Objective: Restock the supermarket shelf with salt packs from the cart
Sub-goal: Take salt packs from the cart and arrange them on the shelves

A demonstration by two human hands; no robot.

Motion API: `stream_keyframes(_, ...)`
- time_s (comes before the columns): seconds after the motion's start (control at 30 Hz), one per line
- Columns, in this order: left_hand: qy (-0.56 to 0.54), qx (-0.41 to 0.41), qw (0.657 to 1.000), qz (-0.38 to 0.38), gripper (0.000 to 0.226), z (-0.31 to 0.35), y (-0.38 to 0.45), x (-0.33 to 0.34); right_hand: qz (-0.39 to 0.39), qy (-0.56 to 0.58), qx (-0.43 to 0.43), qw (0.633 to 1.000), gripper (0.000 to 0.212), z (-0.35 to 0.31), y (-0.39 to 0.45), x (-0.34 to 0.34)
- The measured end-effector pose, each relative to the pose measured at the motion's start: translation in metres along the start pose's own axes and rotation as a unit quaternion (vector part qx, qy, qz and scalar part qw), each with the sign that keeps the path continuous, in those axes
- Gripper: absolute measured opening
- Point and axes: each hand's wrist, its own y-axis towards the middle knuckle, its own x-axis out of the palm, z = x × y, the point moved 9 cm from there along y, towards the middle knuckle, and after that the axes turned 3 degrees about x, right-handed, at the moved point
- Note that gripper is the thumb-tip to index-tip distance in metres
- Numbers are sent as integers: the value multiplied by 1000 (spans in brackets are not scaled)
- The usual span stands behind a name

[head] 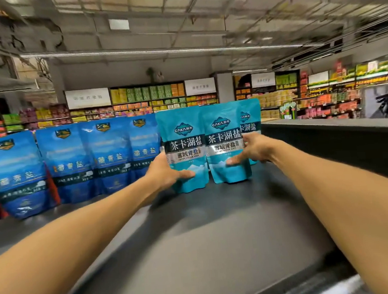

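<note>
Dark shelf: left hand & right hand each grip teal salt packs, blue packs crowding left.

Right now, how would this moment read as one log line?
step: placing teal salt packs | left hand: holds left teal pack | right hand: holds middle teal pack | shelf: packs upright

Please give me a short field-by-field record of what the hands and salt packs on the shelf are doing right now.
surface: dark shelf top
teal packs: three upright, side by side, the rightmost mostly hidden
left teal pack: left hand grips its lower left edge, thumb across the front
middle teal pack: right hand holds its right edge, thumb on the front
right teal pack: behind the middle one
dark blue packs: a row standing to the left, untouched
cart: not in view
</note>
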Motion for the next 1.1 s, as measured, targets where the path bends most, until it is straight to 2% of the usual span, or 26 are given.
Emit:
stream_keyframes(0.1, 60, -28, 997, 30, 52, -7, 6, -6, 46, -27, 13, 998, 47, 4, 6, -1)
stream_keyframes(0.17, 107, -46, 992, 57, 47, -9, 11, -11, 60, -30, 19, 998, 48, 6, 14, 2)
stream_keyframes(0.27, 145, -60, 985, 74, 50, -12, 19, -11, 61, 21, 27, 998, 61, 11, 28, 9)
stream_keyframes(0.33, 99, -78, 989, 71, 46, -17, 25, -7, 80, 28, 7, 996, 73, 9, 37, 9)
stream_keyframes(0.47, 56, -108, 991, 60, 45, -25, 32, -1, 79, 28, 19, 996, 55, 11, 50, 13)
stream_keyframes(0.6, 53, -149, 986, 53, 50, -29, 30, 2, 106, -26, 41, 993, 50, 19, 52, 7)
stream_keyframes(0.67, 75, -162, 983, 53, 51, -28, 26, 1, 125, -69, 59, 988, 46, 26, 46, 6)
stream_keyframes(0.73, 112, -154, 980, 53, 54, -24, 20, 0, 143, -122, 63, 980, 50, 28, 39, 4)
stream_keyframes(0.8, 166, -147, 974, 42, 63, -18, 14, -2, 136, -139, 69, 979, 49, 27, 32, 4)
stream_keyframes(0.9, 165, -147, 975, 35, 86, -6, 2, -3, 104, -151, 88, 979, 42, 24, 19, 5)
stream_keyframes(0.97, 161, -150, 975, 28, 102, 3, -8, -5, 113, -198, 83, 970, 27, 16, 1, -1)
stream_keyframes(1.03, 160, -147, 976, 30, 101, 13, -23, -13, 133, -202, 72, 968, 17, 7, -22, -8)
stream_keyframes(1.1, 155, -140, 977, 35, 87, 27, -39, -22, 159, -208, 52, 964, 25, -3, -48, -17)
